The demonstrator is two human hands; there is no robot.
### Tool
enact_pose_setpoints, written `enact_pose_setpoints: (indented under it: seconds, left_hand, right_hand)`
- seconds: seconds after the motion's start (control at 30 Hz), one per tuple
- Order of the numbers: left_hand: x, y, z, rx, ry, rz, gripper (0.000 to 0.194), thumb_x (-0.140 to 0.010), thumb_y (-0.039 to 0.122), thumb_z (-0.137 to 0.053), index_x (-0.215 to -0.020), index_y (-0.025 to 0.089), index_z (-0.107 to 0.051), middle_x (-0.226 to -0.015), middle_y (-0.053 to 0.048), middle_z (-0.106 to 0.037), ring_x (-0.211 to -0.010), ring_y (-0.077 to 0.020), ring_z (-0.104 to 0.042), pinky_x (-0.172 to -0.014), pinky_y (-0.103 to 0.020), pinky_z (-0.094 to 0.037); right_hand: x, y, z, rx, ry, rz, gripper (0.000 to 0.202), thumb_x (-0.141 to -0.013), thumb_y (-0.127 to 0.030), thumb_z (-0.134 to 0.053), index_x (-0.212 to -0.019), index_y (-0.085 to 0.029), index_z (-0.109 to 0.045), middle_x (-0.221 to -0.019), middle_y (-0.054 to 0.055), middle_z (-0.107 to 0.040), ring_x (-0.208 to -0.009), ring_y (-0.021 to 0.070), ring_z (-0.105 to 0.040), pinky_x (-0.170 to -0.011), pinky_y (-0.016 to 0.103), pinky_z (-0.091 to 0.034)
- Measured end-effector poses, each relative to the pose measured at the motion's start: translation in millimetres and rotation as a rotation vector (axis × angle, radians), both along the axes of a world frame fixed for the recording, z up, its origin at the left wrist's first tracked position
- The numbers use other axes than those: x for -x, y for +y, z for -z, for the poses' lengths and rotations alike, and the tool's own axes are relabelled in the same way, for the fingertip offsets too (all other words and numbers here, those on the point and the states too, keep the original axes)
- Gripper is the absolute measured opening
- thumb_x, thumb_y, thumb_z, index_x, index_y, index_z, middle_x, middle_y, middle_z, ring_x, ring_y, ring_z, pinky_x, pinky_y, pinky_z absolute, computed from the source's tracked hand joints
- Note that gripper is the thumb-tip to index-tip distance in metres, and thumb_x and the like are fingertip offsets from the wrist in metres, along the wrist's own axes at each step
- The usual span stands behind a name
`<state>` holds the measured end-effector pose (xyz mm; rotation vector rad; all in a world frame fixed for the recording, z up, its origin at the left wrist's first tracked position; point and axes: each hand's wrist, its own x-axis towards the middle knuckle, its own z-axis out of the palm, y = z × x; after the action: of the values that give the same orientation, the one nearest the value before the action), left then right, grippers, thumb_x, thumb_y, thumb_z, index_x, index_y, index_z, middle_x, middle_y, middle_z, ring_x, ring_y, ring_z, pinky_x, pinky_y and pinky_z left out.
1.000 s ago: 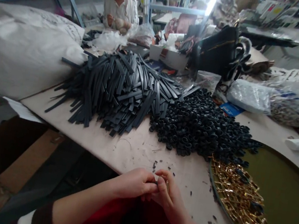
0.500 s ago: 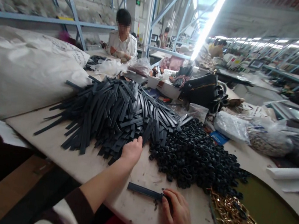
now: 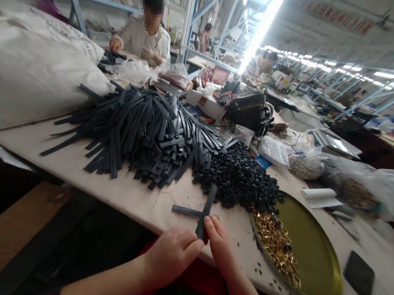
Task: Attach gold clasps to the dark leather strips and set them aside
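Near the table's front edge, my left hand [image 3: 174,252] and my right hand [image 3: 219,242] both grip the lower end of a dark strip [image 3: 208,205]. The strip points up and away from me, and its near end is partly hidden by my fingers. Behind it a second dark strip [image 3: 184,210] lies flat on the tabletop. Beyond my hands spreads a large heap of dark strips [image 3: 150,136]. Beside that heap, to the right, is a pile of small black loops [image 3: 242,178].
A round olive-green tray [image 3: 317,252] holds gold metal fittings [image 3: 275,241]. A phone [image 3: 359,276] lies to its right. A big white sack [image 3: 34,76] stands at the left, a black bag [image 3: 248,110] farther back. A co-worker [image 3: 149,33] sits across the table.
My left hand has come back from the strip heap to the table edge with a strip. My right hand has let go of the lying strip and joined the left. The view has shifted.
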<state>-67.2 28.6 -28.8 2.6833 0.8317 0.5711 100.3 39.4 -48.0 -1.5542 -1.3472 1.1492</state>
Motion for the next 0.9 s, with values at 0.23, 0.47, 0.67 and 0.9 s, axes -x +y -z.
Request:
enact_pose_setpoints:
  seconds: [0.23,0.47,0.67,0.9]
  left_hand:
    - [20.6,-10.6,-22.1,0.252,-0.137,0.012,0.041,-0.082,0.034,-0.051,-0.120,0.019,-0.050,-0.122,-0.012,-0.055,-0.115,-0.0264,-0.045,-0.098,-0.040,-0.028]
    - [35.4,-23.2,-10.5,0.462,0.024,-0.133,0.033,-0.085,0.039,-0.040,-0.072,0.017,-0.061,-0.074,-0.008,-0.064,-0.069,-0.0221,-0.058,-0.064,-0.030,-0.038]
    - [5.7,-53.8,-17.1,1.055,-0.184,-0.021,0.016,-0.079,0.025,-0.044,-0.077,0.016,-0.057,-0.063,0.000,-0.063,-0.059,-0.0127,-0.055,-0.058,-0.022,-0.038]
    - [-34.0,-31.0,-16.4,1.765,-0.814,-0.367,0.022,-0.075,0.020,-0.053,-0.097,0.016,-0.054,-0.076,-0.001,-0.063,-0.072,-0.0122,-0.063,-0.055,-0.018,-0.045]
  right_hand:
    - [18.8,-35.9,-35.5,0.122,0.038,-0.376,0.026,-0.083,-0.041,-0.046,-0.074,-0.019,-0.057,-0.066,-0.002,-0.056,-0.063,0.0126,-0.052,-0.061,0.025,-0.043]
    - [-9.2,-79.3,-40.1,0.234,-0.098,-0.352,0.025,-0.078,-0.041,-0.052,-0.070,-0.017,-0.053,-0.054,-0.006,-0.051,-0.049,0.0082,-0.043,-0.050,0.020,-0.034]
    - [-25.4,-93.0,-27.8,0.290,0.220,-0.180,0.038,-0.076,-0.054,-0.050,-0.066,-0.018,-0.044,-0.045,-0.009,-0.040,-0.040,0.0060,-0.032,-0.041,0.019,-0.025]
    - [-68.8,-29.8,-0.9,-0.078,-0.206,-0.014,0.041,-0.083,-0.054,-0.035,-0.078,-0.016,-0.052,-0.060,0.000,-0.055,-0.051,0.0124,-0.050,-0.051,0.025,-0.041]
